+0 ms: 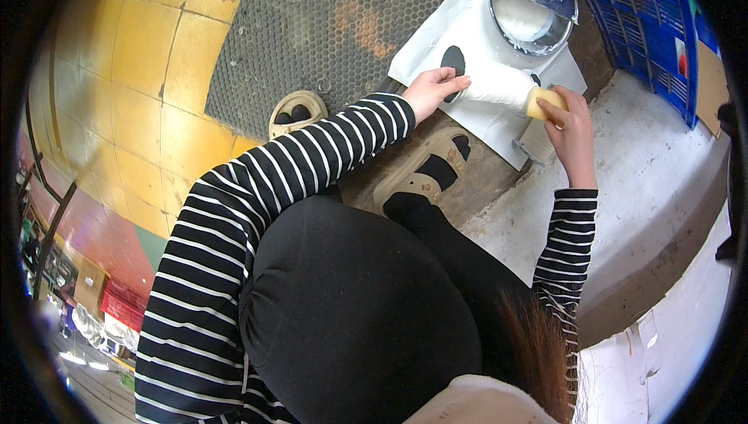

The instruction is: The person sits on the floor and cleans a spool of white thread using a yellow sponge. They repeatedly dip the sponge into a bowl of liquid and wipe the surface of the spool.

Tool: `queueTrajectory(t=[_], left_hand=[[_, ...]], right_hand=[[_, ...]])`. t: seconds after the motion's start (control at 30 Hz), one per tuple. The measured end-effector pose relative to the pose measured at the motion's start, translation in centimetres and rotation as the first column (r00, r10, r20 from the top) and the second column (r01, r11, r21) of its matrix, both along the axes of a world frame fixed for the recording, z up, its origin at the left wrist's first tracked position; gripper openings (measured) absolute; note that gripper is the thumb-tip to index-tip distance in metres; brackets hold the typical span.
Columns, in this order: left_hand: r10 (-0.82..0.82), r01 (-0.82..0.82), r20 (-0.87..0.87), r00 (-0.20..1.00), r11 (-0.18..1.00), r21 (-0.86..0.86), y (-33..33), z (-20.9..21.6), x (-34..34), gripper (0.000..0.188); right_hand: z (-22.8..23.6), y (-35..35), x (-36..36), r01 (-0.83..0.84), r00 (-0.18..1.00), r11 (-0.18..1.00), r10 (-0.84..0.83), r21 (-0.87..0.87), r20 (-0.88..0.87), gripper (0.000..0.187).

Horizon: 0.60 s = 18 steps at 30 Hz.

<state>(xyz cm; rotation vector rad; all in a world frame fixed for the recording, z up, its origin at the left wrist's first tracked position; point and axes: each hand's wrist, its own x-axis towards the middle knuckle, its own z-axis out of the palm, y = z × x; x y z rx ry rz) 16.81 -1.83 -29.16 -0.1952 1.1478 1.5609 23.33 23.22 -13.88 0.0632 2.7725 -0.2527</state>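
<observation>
My left hand (pixel 431 93) pinches the black oval end of a white, rounded, tapering piece (pixel 495 85), whose exact kind I cannot tell. My right hand (pixel 573 125) grips a pale yellow sponge (pixel 545 103) between thumb and fingers. The sponge touches the right end of the white piece, near a small dark spot. Just beyond stands a clear round bowl (pixel 575 15), with a white creamy substance inside and smeared on its wall. Bowl and piece are both over a white sheet (pixel 421 50).
A blue plastic crate (pixel 647 34) stands at the right. A grey honeycomb mat (pixel 288 42) covers yellow floor tiles (pixel 148 58) at the far left. My sandalled feet flank the near side of the sheet. A rough white surface (pixel 538 213) stretches to the right.
</observation>
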Motion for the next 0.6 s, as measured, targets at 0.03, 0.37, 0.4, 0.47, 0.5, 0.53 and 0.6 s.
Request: queueTrajectory(t=[0.03,0.37,0.4,0.47,0.5,0.53,0.6], left_hand=[[-0.01,0.01,0.002,1.0,1.0,0.007,0.0,0.0,0.0,0.065],[-0.123,0.125,-0.055,0.991,0.991,0.043,-1.0,0.3,0.3,0.051],[-0.124,0.127,-0.053,0.991,0.991,0.044,-1.1,0.3,0.4,0.053],[-0.137,0.139,-0.041,0.99,0.99,0.035,-1.1,0.2,0.7,0.055],[-0.15,0.15,-0.032,0.988,0.988,0.024,-1.1,0.1,0.8,0.055],[-0.15,0.15,-0.027,0.988,0.988,0.02,-1.2,0.1,0.8,0.056],[-0.144,0.144,-0.044,0.989,0.989,0.018,-1.2,-0.1,1.0,0.057]], right_hand=[[0.2,0.3,-0.2,0.025,1.0,0.999,-0.025,-0.038,0.015,0.039],[1.3,1.1,-1.6,0.138,0.983,0.984,-0.123,-0.11,0.139,0.042],[0.8,0.9,-1.5,0.101,0.985,0.988,-0.082,-0.117,0.152,0.042],[0.3,0.7,-1.1,0.107,0.982,0.991,-0.093,-0.077,0.164,0.042],[0.0,0.7,-1.0,0.121,0.982,0.99,-0.11,-0.066,0.156,0.041],[-0.1,0.7,-0.8,0.088,0.986,0.993,-0.075,-0.077,0.151,0.041],[0.0,0.9,-0.8,0.066,0.99,0.995,-0.056,-0.079,0.126,0.04]])
